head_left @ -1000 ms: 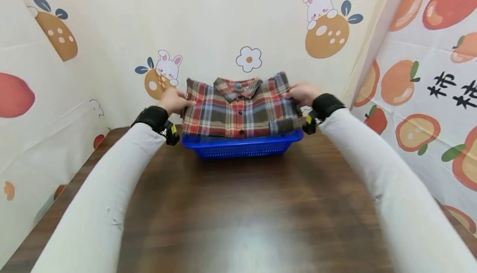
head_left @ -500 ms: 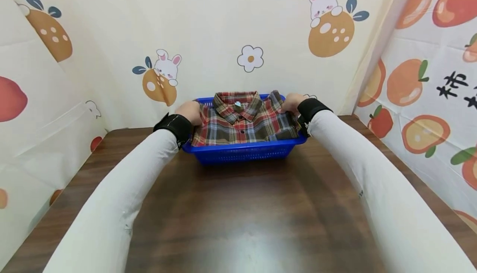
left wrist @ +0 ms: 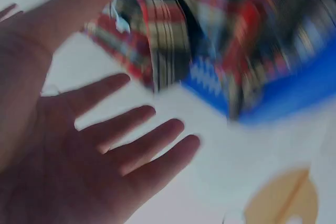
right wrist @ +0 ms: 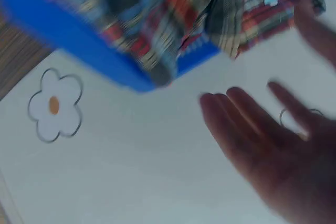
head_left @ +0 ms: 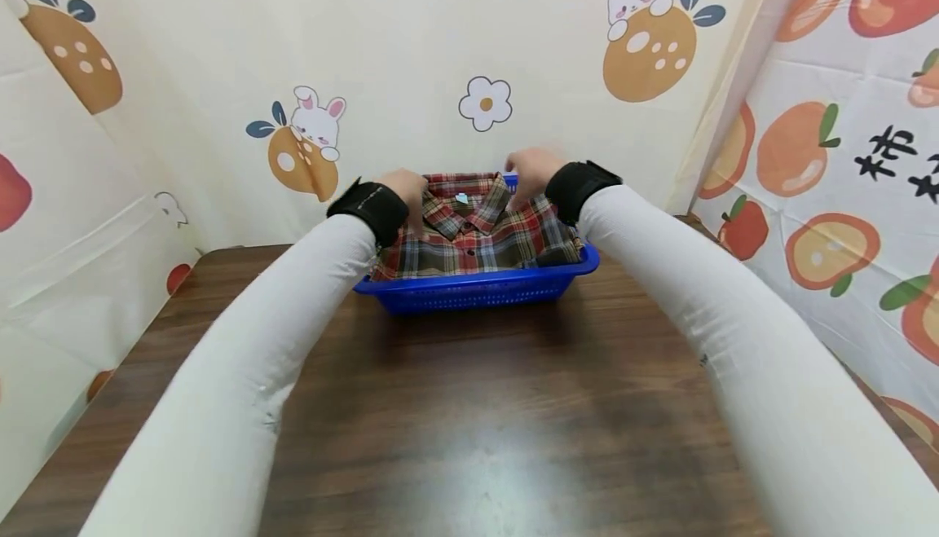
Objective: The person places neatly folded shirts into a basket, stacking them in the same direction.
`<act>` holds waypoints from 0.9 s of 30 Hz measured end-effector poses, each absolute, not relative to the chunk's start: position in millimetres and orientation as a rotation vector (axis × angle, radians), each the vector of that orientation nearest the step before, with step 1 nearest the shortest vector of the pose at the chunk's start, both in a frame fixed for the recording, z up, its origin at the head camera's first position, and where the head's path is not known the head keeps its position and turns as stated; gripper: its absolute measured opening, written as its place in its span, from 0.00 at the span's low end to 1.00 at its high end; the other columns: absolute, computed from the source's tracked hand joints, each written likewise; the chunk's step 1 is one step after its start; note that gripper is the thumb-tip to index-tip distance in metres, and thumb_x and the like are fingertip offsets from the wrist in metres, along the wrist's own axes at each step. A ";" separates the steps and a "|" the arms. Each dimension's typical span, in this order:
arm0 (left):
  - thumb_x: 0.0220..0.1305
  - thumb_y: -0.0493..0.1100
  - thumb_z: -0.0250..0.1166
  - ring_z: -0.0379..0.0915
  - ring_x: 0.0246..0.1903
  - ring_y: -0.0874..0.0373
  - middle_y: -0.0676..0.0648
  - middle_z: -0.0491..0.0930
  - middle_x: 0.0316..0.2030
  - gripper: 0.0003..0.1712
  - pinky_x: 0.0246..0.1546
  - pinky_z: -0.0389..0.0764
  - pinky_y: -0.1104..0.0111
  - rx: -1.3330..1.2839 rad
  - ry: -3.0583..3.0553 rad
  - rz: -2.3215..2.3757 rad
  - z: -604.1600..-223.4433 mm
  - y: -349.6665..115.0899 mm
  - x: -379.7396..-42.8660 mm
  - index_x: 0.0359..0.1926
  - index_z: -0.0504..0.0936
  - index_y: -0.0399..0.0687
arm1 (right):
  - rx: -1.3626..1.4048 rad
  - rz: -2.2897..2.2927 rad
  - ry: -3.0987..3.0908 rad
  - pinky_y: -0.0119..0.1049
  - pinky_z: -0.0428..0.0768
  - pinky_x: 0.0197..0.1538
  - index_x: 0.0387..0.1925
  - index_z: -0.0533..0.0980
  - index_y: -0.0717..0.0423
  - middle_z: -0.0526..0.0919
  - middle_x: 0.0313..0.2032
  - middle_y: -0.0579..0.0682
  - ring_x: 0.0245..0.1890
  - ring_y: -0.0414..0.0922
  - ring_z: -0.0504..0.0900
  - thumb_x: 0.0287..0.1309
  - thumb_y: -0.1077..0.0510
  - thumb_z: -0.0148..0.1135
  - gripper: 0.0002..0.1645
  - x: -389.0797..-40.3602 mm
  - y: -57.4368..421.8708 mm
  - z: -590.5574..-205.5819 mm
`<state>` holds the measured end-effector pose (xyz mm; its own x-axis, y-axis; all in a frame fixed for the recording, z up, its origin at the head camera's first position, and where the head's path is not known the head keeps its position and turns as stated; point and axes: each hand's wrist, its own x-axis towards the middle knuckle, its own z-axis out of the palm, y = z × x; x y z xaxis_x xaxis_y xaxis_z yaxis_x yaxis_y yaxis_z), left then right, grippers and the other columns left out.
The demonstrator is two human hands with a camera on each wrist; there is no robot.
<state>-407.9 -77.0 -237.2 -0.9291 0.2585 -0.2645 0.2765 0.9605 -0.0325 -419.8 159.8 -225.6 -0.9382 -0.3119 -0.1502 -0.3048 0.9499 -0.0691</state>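
A folded plaid shirt (head_left: 499, 245) in red, grey and cream lies collar-up inside a blue plastic basket (head_left: 469, 297) with perforated walls. Over the shirt's left side, near the collar, is my left hand (head_left: 405, 192); the left wrist view shows its fingers (left wrist: 152, 150) straight and spread, with nothing in them. My right hand (head_left: 534, 170) hovers by the right side of the collar at the basket's back rim. In the right wrist view its fingers (right wrist: 231, 119) are extended and hold nothing. A small pale label (head_left: 461, 198) shows inside the collar.
The basket stands on a dark brown wooden table (head_left: 469, 407), close to a cream backdrop (head_left: 411, 48) printed with rabbits and a flower. A fruit-patterned sheet (head_left: 814, 154) hangs along the right side.
The shirt has gone down from above the rim into the basket. Both hands have released its sides and moved inward toward the collar.
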 end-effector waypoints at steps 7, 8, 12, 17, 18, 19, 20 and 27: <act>0.78 0.60 0.74 0.48 0.92 0.42 0.39 0.51 0.92 0.58 0.90 0.62 0.55 0.303 2.579 -0.117 -249.1 -46.8 -366.8 0.93 0.53 0.45 | -0.471 0.145 2.559 0.62 0.58 0.91 0.94 0.50 0.50 0.51 0.92 0.61 0.93 0.62 0.49 0.69 0.44 0.82 0.67 -424.1 130.2 -264.9; 0.79 0.61 0.72 0.47 0.92 0.43 0.40 0.49 0.93 0.58 0.90 0.62 0.56 0.297 2.566 -0.113 -256.2 -46.2 -369.7 0.93 0.52 0.45 | -0.466 0.147 2.535 0.62 0.58 0.91 0.94 0.49 0.49 0.50 0.93 0.60 0.93 0.62 0.49 0.70 0.44 0.82 0.67 -422.3 129.8 -269.3; 0.78 0.62 0.72 0.47 0.92 0.43 0.40 0.50 0.93 0.58 0.89 0.63 0.55 0.286 2.554 -0.069 -270.1 -46.4 -373.0 0.93 0.52 0.48 | -0.473 0.123 2.485 0.60 0.62 0.90 0.94 0.49 0.48 0.51 0.92 0.60 0.93 0.62 0.50 0.70 0.45 0.82 0.67 -417.2 132.7 -282.0; 0.77 0.62 0.74 0.46 0.92 0.42 0.41 0.50 0.93 0.59 0.90 0.62 0.51 0.284 2.530 -0.033 -280.6 -52.1 -378.1 0.94 0.52 0.50 | -0.522 0.090 2.451 0.59 0.62 0.90 0.94 0.49 0.48 0.52 0.92 0.60 0.93 0.61 0.51 0.70 0.46 0.82 0.67 -414.8 132.8 -291.6; 0.78 0.62 0.73 0.45 0.92 0.41 0.41 0.49 0.93 0.59 0.90 0.61 0.51 0.286 2.522 -0.031 -284.7 -53.7 -381.2 0.94 0.51 0.50 | -0.537 0.093 2.443 0.59 0.62 0.90 0.94 0.49 0.48 0.52 0.92 0.60 0.93 0.61 0.52 0.70 0.46 0.81 0.67 -414.4 132.3 -293.2; 0.77 0.62 0.73 0.44 0.93 0.41 0.41 0.49 0.93 0.59 0.90 0.61 0.50 0.290 2.516 -0.027 -286.0 -55.1 -382.6 0.94 0.51 0.50 | -0.551 0.095 2.437 0.59 0.62 0.90 0.94 0.48 0.48 0.52 0.92 0.60 0.92 0.62 0.52 0.70 0.46 0.81 0.67 -414.1 132.0 -294.1; 0.77 0.62 0.73 0.44 0.93 0.42 0.41 0.49 0.93 0.59 0.91 0.60 0.50 0.290 2.513 -0.022 -287.5 -56.2 -384.0 0.94 0.51 0.51 | -0.557 0.096 2.431 0.60 0.61 0.91 0.94 0.48 0.48 0.52 0.92 0.60 0.92 0.62 0.52 0.71 0.45 0.81 0.67 -413.7 131.9 -294.8; 0.80 0.63 0.70 0.41 0.93 0.43 0.41 0.47 0.93 0.58 0.92 0.57 0.51 0.291 2.500 0.034 -282.9 -58.4 -392.1 0.94 0.49 0.50 | -0.527 -0.049 2.504 0.60 0.61 0.91 0.93 0.53 0.51 0.54 0.91 0.62 0.92 0.63 0.52 0.75 0.49 0.78 0.59 -413.7 136.1 -285.8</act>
<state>-392.1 -58.4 -282.9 -0.7871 0.2162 -0.5777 0.2003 0.9754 0.0922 -413.7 136.1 -285.8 -0.7573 -0.3806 -0.5308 -0.3594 0.9214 -0.1479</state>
